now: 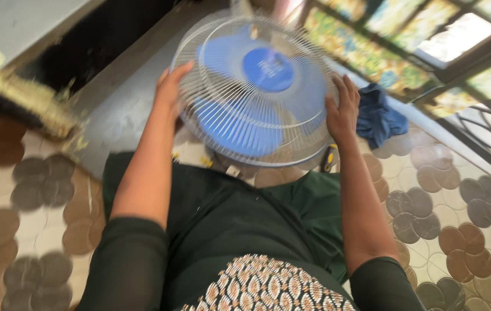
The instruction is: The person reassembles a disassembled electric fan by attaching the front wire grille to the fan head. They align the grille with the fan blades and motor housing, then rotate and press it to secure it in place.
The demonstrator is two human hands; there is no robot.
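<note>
Forearms over a dark green lap, both hands on the fan guard.

The left hand [172, 86] and right hand [342, 109], fingers spread flat, press opposite rims of the wire fan guard [254, 89] (blue blades inside); keep pressure even. A blue cloth [379, 118] lies just right of the grip.
</note>
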